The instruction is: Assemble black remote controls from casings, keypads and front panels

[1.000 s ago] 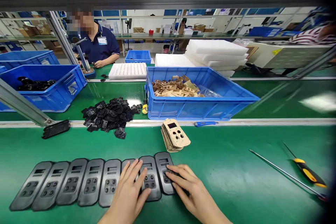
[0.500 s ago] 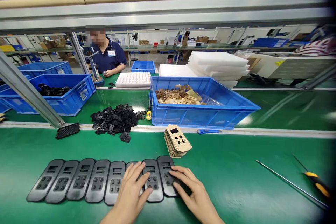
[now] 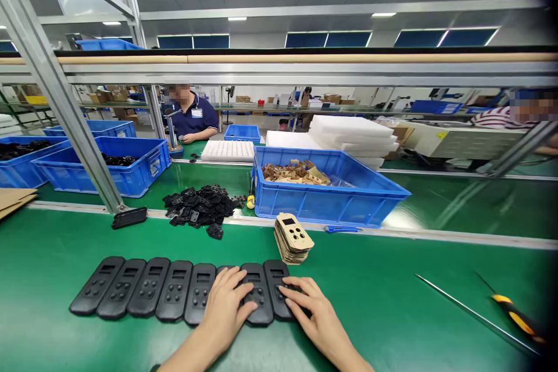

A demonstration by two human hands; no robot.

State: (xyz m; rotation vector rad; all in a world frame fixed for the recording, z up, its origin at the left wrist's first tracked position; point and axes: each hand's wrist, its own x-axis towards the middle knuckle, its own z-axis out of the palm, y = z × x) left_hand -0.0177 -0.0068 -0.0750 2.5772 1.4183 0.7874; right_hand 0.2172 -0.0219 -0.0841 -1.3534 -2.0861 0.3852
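Black plastic casings [image 3: 150,290], each with a small window and raised round buttons, lie side by side in a row on the green table. My left hand [image 3: 226,305] rests over the casings right of the row's middle, fingers spread, partly hiding one of them. Under its thumb and fingertips shows another casing [image 3: 260,301]. At the row's right end, my right hand [image 3: 310,305] touches the last casing [image 3: 276,279] with its fingers stretched out. Behind the hands stands a stack of tan die-cut sheets [image 3: 294,238] with a window and round holes.
A pile of small black parts [image 3: 200,204] lies behind the row. Blue bins [image 3: 326,200] hold brown scraps and black parts. A blue cutter [image 3: 342,229], a long metal rod [image 3: 471,311] and a yellow-black screwdriver [image 3: 517,314] lie to the right. A person [image 3: 194,119] works across the bench.
The camera view has tilted upward, showing more of the ceiling. Both hands stay over the same casings with little visible movement.
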